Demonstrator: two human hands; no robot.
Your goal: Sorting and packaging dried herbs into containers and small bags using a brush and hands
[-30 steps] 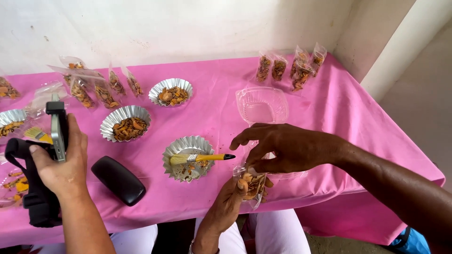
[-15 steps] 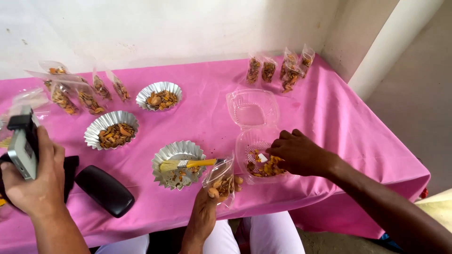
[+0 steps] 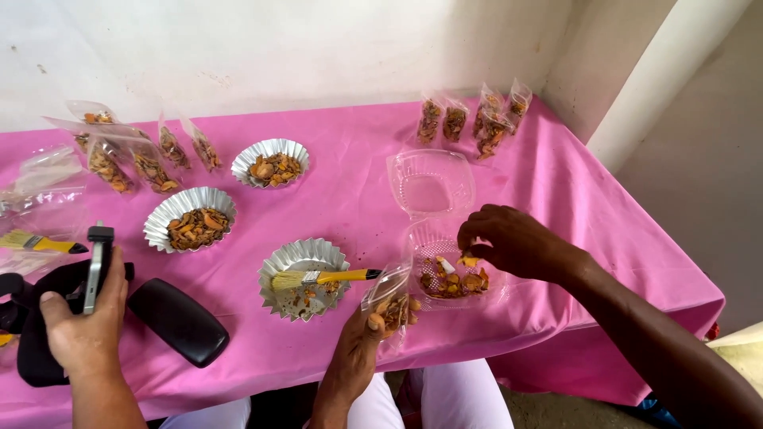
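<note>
The left hand (image 3: 362, 349) is closest to us, low by the tabletop (image 3: 556, 191) edge. It is closed around a small clear bag (image 3: 389, 306) with some orange and brown dried bits inside. The bag mouth points up and is open. If the hand tips, the bits could spill onto the pink cloth or down to the floor.

Just past the bag, the right hand (image 3: 509, 242) is over a clear plastic box (image 3: 453, 278). Its fingertips are pinched on 1 orange piece (image 3: 467, 259). The pinch looks light, so the piece could drop before it gets to the bag. The box sits near the tabletop edge, and a bump from the arm could push it off.

To the left, a yellow brush (image 3: 322, 277) lies across a nearly empty foil cup (image 3: 302, 278). It could roll off if the cup is knocked.

Far left, another person's hand (image 3: 83, 334) holds a small flat device (image 3: 97, 266) beside a black case (image 3: 176, 320).

Farther back are 2 foil cups (image 3: 191, 216) full of bits, and filled bags (image 3: 477, 115) by the wall.

Half a second ago, the right hand was down in the box among the bits. Now it is lifted with 1 piece. The bag has hardly moved. The other person's device now stands more upright.
</note>
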